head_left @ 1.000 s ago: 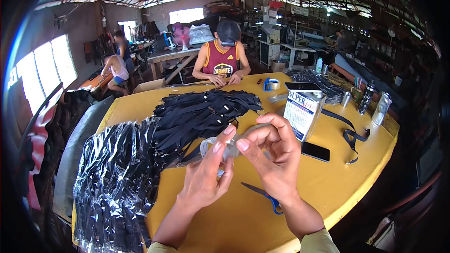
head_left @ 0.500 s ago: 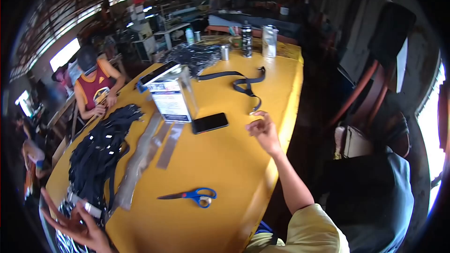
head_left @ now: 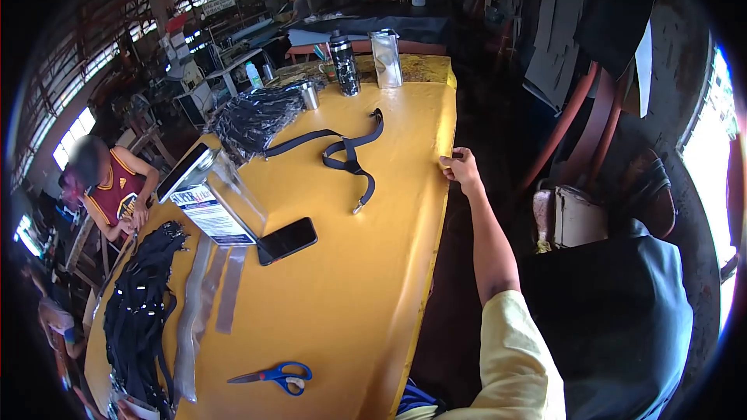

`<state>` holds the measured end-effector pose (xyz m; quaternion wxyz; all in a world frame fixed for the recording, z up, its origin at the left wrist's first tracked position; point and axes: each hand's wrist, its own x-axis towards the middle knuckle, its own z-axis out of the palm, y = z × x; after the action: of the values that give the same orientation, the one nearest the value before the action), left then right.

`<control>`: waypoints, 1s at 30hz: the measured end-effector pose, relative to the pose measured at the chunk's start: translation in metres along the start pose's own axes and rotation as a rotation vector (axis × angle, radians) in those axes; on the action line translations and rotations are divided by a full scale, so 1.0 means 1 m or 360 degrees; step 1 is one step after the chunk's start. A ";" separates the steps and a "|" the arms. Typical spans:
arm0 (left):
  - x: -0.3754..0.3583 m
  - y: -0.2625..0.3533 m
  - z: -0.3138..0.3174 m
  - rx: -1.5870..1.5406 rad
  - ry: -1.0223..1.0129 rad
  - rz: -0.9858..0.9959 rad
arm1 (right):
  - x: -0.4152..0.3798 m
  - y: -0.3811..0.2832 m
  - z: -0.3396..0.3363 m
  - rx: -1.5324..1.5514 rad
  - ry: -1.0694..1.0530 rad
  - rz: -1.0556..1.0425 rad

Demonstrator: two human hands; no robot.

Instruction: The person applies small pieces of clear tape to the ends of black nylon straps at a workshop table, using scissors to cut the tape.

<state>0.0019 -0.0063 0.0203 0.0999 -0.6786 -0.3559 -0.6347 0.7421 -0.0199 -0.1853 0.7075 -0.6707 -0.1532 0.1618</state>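
My right hand (head_left: 463, 170) is at the right edge of the yellow-covered table (head_left: 350, 272), fingers curled closed on the edge of the cover. My left hand is out of view. To the left of the right hand lies a black elastic strap (head_left: 340, 157), branching in the middle, with a metal clip at its near end. Blue-handled scissors (head_left: 282, 378) rest near the front of the table, blades pointing left. A black phone (head_left: 287, 241) lies face up beside a clear plastic box (head_left: 222, 202) with a printed label.
Black straps (head_left: 144, 303) are heaped along the left side, beside grey strips (head_left: 192, 319). Another strap pile (head_left: 253, 120), a metal cup (head_left: 310, 96), a dark bottle (head_left: 344, 66) and a clear container (head_left: 386, 60) stand farther back. A person (head_left: 120, 187) works at the left. Black material (head_left: 607, 319) is at right.
My right hand has moved from over the table to its right edge, its fingers closing there. My left hand has left the view. The camera has turned to the right.
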 end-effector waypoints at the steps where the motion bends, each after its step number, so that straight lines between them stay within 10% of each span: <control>1: 0.000 -0.002 -0.002 0.0079 -0.0012 0.0005 | 0.008 0.000 -0.001 -0.0024 -0.0049 0.0027; 30: 0.001 -0.008 -0.001 0.0312 -0.0180 0.0083 | 0.048 0.015 0.011 -0.0273 -0.0008 0.0151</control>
<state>-0.0039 -0.0002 0.0189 0.1619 -0.7094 -0.4035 -0.5547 0.7805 0.0121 -0.1998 0.6387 -0.7349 -0.1364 0.1830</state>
